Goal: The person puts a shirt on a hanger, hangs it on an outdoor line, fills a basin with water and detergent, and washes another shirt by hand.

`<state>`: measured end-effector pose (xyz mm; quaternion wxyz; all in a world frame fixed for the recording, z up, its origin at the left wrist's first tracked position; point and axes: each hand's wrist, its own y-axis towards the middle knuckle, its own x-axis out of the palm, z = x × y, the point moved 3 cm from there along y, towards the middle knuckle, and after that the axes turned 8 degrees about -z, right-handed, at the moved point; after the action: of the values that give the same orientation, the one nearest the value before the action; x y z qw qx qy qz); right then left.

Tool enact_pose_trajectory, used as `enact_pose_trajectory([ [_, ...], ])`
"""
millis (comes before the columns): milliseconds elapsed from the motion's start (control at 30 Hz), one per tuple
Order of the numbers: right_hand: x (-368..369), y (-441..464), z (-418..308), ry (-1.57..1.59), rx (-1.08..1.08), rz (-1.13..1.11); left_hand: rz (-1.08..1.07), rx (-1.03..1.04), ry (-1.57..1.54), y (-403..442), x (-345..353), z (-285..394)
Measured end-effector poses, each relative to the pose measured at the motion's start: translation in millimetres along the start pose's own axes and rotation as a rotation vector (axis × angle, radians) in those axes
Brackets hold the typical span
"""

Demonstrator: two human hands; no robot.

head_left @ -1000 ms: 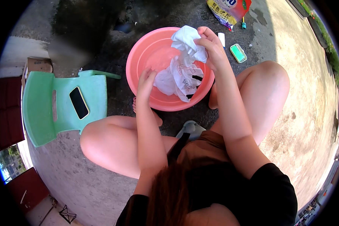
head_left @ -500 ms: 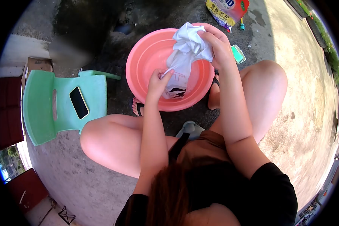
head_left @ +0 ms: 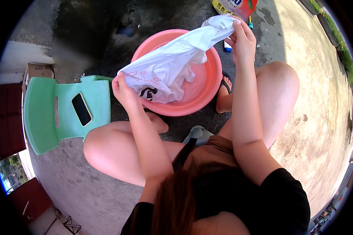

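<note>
A white shirt [head_left: 176, 55] with red lettering and a black print is stretched slantwise above a pink basin [head_left: 215, 78]. My left hand [head_left: 125, 92] pinches its lower edge, just past the basin's left rim. At the upper right, my right hand [head_left: 244, 43] grips the bunched far end, with the fingers closed on the cloth. The middle of the shirt sags down into the basin, where some shallow liquid [head_left: 196, 84] shows. Whether the lowest folds touch the liquid I cannot tell.
A green plastic chair [head_left: 41, 113] with a phone [head_left: 82, 109] on its seat stands to the left. Beyond the basin lies a colourful detergent bag [head_left: 239, 8]. A small blue-and-white object [head_left: 227, 47] sits behind my right hand. My bent knees flank the basin.
My hands have moved apart, the left to the left and the right up and to the right. The bunched shirt is now spread out between them. My right hand now covers the small green item.
</note>
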<state>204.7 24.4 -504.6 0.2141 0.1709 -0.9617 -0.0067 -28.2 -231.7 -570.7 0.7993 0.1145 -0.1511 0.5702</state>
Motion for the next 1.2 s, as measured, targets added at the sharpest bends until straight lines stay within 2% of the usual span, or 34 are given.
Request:
enact_pose_trajectory([
  [100,-12,4,-8,-0.097,0.021,0.067,0.122,0.008,0.058,1,-9,4],
  [233,-15,7,-15,-0.243,-0.052,0.125,0.113,0.054,0.157,8,-15,6],
  [333,13,-6,-9,-0.325,-0.06,0.016,-0.019,-0.13,0.317,13,-18,-12],
  [400,35,-16,7,-0.368,0.006,-0.147,-0.295,-0.164,0.731,18,-19,-35],
  [467,56,-32,27,-0.402,0.055,-0.287,-0.506,-0.159,0.997,-1,6,-41],
  [500,64,-43,36,-0.447,0.12,-0.368,-0.612,-0.171,0.92,-16,20,-43],
  [567,82,-64,57,-0.472,0.082,-0.579,-0.821,-0.195,0.761,-44,50,-38],
  [667,109,-95,56,-0.541,-0.133,-0.879,-0.876,-0.326,0.59,-45,58,-43],
  [767,105,-84,47,-0.425,0.119,-0.951,-0.468,-0.424,0.345,-39,49,-32],
  [800,97,-73,48,-0.468,0.106,-0.88,-0.331,-0.451,0.261,-38,44,-30],
  [833,86,-59,52,-0.511,0.093,-0.808,-0.256,-0.395,0.173,-34,39,-30],
  [867,75,-46,55,-0.554,0.079,-0.736,-0.248,-0.376,0.1,-34,37,-23],
  [967,37,-27,74,-0.876,0.241,-0.657,-0.248,-0.344,-0.149,-30,35,-11],
  [1067,25,-41,110,-1.14,0.244,-0.863,-0.33,-0.342,-0.308,-34,41,1],
  [1167,39,-59,135,-0.961,0.058,-0.912,-0.377,-0.371,-0.401,-39,48,8],
  [1200,37,-57,139,-0.945,0.098,-0.903,-0.392,-0.376,-0.427,-40,48,9],
])
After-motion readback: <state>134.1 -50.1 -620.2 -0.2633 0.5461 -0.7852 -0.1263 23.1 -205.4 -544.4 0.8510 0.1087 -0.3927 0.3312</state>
